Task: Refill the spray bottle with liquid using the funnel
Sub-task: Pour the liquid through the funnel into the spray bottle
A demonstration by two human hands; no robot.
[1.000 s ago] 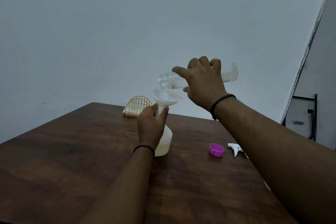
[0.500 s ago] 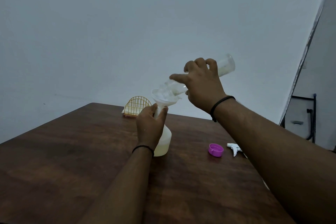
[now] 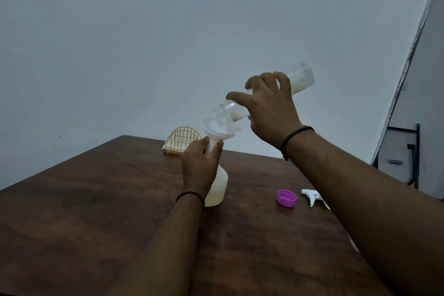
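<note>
Pouring step: right hand (image 3: 271, 108) grips tilted clear bottle (image 3: 301, 79) over funnel (image 3: 217, 128); left hand (image 3: 199, 168) holds spray bottle (image 3: 217, 190) neck on counter (image 3: 96, 199). Next: tilt further, keep funnel seated.

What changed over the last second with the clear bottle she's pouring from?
The right hand tipped the clear bottle steeper: its base rose and its mouth dipped into the funnel. The left hand still grips the spray bottle at its neck; the purple cap and sprayer head stayed put.

Spray bottle (image 3: 217, 187) pale yellow-white; funnel (image 3: 217, 131) white; cap (image 3: 286, 198) magenta; rack (image 3: 183, 142) yellow wire; table (image 3: 96, 199) dark brown.
</note>
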